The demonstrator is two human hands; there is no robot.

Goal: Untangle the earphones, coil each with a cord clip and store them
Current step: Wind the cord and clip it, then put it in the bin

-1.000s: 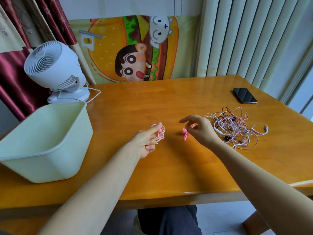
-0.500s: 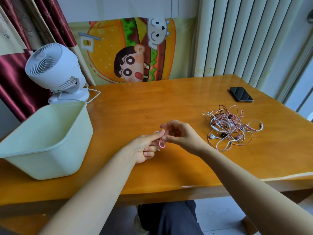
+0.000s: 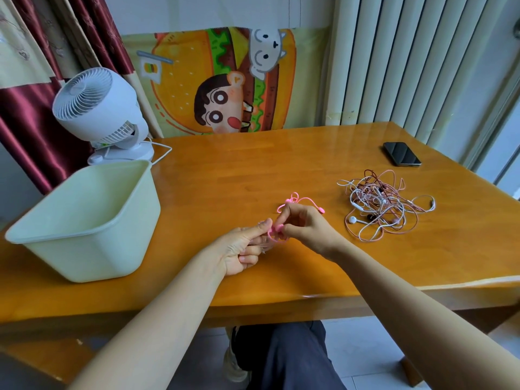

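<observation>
The right hand (image 3: 306, 229) has come to the left hand (image 3: 242, 249), pinching a pink cord clip (image 3: 270, 235) around the earphone coil (image 3: 265, 244) gripped there, so binding begins, I think.

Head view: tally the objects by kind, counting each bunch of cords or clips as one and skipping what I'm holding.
Fan: 1
Tub: 1
Phone: 1
Earphone tangle: 1
Pink clip bunch: 1
Total: 5

bin (image 3: 84, 220) left, earphone tangle (image 3: 385, 206) right
</observation>
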